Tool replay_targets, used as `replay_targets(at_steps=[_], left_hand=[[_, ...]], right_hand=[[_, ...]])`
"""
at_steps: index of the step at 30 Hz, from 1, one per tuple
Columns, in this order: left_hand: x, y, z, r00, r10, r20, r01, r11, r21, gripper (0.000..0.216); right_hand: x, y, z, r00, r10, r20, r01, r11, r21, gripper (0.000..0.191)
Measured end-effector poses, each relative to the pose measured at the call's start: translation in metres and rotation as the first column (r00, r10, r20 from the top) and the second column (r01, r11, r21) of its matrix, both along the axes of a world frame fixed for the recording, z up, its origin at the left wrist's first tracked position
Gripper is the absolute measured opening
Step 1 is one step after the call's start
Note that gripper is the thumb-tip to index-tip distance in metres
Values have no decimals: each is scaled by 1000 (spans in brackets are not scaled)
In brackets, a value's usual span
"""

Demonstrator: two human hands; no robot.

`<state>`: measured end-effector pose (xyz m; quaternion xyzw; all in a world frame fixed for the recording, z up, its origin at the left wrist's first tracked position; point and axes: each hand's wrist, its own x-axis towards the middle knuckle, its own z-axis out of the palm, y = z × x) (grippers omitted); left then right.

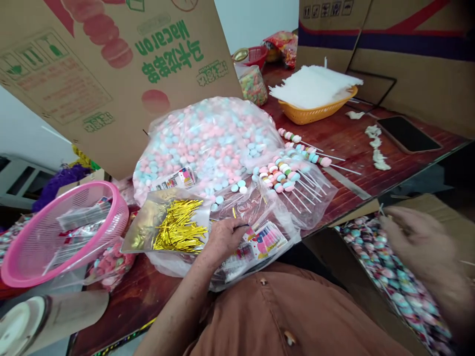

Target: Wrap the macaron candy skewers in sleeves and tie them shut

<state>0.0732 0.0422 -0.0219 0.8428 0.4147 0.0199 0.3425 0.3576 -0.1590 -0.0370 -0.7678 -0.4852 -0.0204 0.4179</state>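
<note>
orange shirt (297, 316) nearest. left hand (222, 238) on stack of printed bags (260, 244) at table (352, 143) edge, fingertips pinched together on top bag. right hand (419, 237) blurred over box (441, 210) of wrapped sweets beside table; open or closed, cannot tell. gold ties (178, 230) in pouch just left of left hand. pink basket (22, 282) further left. skewers (285, 178) beyond bags. big sack (208, 143) of pink and blue sweets behind. orange basket (308, 116) with white sheets and phone (408, 133) farthest.
</note>
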Motion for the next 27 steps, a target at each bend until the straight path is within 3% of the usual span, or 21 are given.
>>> replay_targets(at_steps=[2,3,4,5,6,7,8,10,15,19,21,23,25,27], left_hand=[[0,1,11,988,3,153,-3,1000,2,18],[1,1,15,974,11,225,-8,1000,-11,17],[2,1,19,955,38,296,-27,999,-42,16],[2,0,22,927,90,363,-61,994,-92,17],[2,0,23,892,162,423,-104,982,-158,19],[0,0,22,849,243,468,-148,962,-231,22],[-3,0,20,811,313,494,-179,937,-299,25],[-10,0,14,791,366,489,-187,907,-377,25],[-17,7,9,885,286,367,-184,940,-288,17],[-15,17,22,934,28,356,43,981,-191,17],[-13,19,26,958,-61,281,94,990,-105,20],[-11,16,24,971,-19,237,18,1000,4,19],[-8,10,16,957,122,263,-142,988,57,21],[-2,2,5,905,270,329,-271,962,-43,31]], right_hand=[[-41,56,6,992,114,-51,-110,990,86,16],[-66,81,10,945,279,-167,-265,958,106,18],[-90,102,14,850,430,-305,-416,902,115,21],[-113,118,16,702,533,-473,-550,827,114,23],[-132,130,16,542,552,-633,-636,762,120,24],[-146,138,14,439,507,-742,-654,746,124,27],[-155,143,11,362,451,-816,-652,748,124,29],[-160,146,2,310,359,-880,-593,797,117,31],[-138,148,0,356,353,-865,-519,845,131,25],[-129,153,12,374,483,-791,-661,737,137,16],[-132,154,15,482,543,-687,-682,725,95,15],[-135,155,15,609,546,-576,-628,775,70,20],[-137,154,12,658,532,-534,-586,806,81,21],[-136,152,9,675,513,-530,-550,829,102,24]])
